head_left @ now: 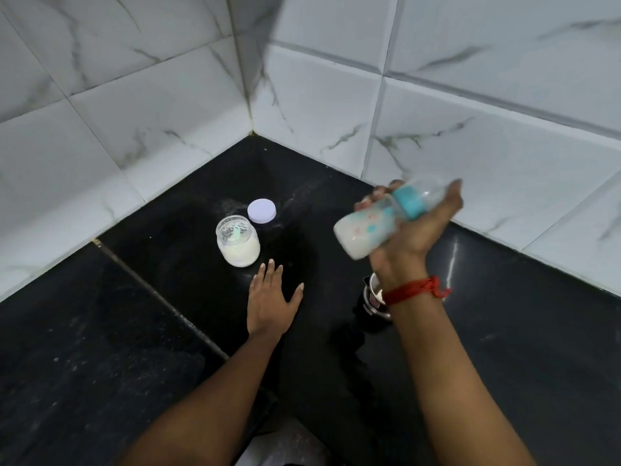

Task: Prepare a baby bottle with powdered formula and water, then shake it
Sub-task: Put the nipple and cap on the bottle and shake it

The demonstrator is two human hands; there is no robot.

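My right hand [416, 230] is closed around a baby bottle [369, 227] with a teal collar and clear cap, held tilted above the counter, its base toward the left. White milky liquid fills the bottle's lower part. The bottle looks motion-blurred. My left hand [270, 297] lies flat on the black counter [168, 297], fingers spread, holding nothing. Just beyond its fingertips stands an open glass jar [238, 242] of pale formula powder with a light green scoop inside. The jar's lavender lid [261, 211] lies flat behind it.
A steel vessel [374, 299] stands on the counter under my right wrist, mostly hidden by it. White marble-look tiled walls [336, 112] meet in a corner behind the counter. A joint line crosses the counter at the left. A red thread is tied around my right wrist.
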